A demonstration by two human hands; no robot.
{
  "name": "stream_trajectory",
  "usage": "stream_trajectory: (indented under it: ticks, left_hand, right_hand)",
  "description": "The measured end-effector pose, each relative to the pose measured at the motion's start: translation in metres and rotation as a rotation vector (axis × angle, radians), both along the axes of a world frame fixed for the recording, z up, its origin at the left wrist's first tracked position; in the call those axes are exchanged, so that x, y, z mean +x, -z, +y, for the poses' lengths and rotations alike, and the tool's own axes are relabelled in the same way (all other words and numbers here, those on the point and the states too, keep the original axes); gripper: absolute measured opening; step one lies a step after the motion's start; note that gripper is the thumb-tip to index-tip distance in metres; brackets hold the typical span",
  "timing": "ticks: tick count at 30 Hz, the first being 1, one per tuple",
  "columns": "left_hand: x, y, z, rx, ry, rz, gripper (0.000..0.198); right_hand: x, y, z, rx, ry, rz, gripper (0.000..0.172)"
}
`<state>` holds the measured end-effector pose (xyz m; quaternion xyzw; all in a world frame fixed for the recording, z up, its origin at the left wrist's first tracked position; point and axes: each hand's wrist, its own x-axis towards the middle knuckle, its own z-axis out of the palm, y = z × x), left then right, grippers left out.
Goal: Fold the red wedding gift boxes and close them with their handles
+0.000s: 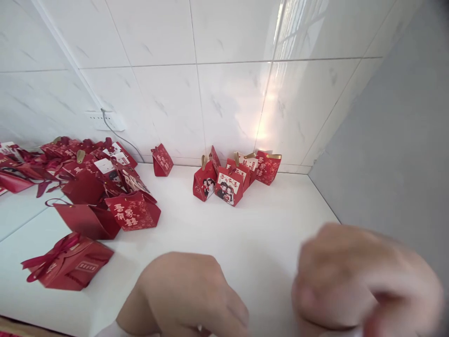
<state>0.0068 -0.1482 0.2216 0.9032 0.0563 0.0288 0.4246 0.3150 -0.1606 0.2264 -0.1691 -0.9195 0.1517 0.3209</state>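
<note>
My left hand (185, 290) is low in the middle of the head view, its fingers curled inward and partly cut off by the bottom edge. A tiny pale spot shows beneath the fingers, too little to name. At the lower right my right hand (358, 276) is closed and smeared by motion. A blurred bit of red (373, 324) shows under its fingers; its kind cannot be made out. Left of my left hand lies a red gift box (72, 262) with a dark red ribbon bow. Both hands are apart from that box.
Red candy boxes (135, 210) crowd the left side of the white tabletop (196, 224). Several handled boxes (229, 187) stand toward the back, and one box (162, 160) is near the tiled wall (161, 93). A cable hangs from a socket strip (105, 120). A grey panel (393, 154) borders the right.
</note>
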Motion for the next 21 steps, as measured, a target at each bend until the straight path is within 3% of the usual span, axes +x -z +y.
stream_trajectory:
  ticks: [1, 3, 6, 9, 11, 15, 19, 21]
  left_hand:
    - [-0.006, -0.004, 0.008, -0.072, 0.053, -0.046, 0.014]
    - [-0.022, -0.013, 0.022, -0.185, 0.03, -0.149, 0.02]
    - [-0.044, -0.022, 0.039, -0.212, -0.296, -0.168, 0.027]
    - [-0.047, -0.021, 0.048, -0.077, -0.677, 0.016, 0.03]
    - [-0.041, -0.016, 0.053, -0.013, -0.769, 0.135, 0.033]
    - [-0.028, -0.001, 0.068, 0.043, -0.793, 0.175, 0.033]
    - [-0.025, 0.013, 0.084, 0.264, -1.009, 0.042, 0.039]
    - [-0.023, 0.019, 0.091, 0.319, -1.055, 0.033, 0.044]
  right_hand:
    - [-0.01, -0.003, 0.019, -0.16, -0.074, 0.015, 0.035]
    - [-0.032, -0.002, 0.056, -0.401, 0.096, 0.171, 0.024]
    - [-0.062, 0.022, 0.109, -0.45, 0.442, 0.337, 0.025]
    - [-0.085, 0.059, 0.154, -0.382, 0.707, 0.41, 0.036]
    - [-0.095, 0.078, 0.174, -0.405, 0.771, 0.306, 0.044]
    - [-0.099, 0.088, 0.182, -0.505, 0.748, 0.019, 0.023]
    - [-0.088, 0.07, 0.16, -0.509, 0.548, -0.177, 0.02]
    - [-0.083, 0.059, 0.146, -0.537, 0.434, -0.248, 0.02]
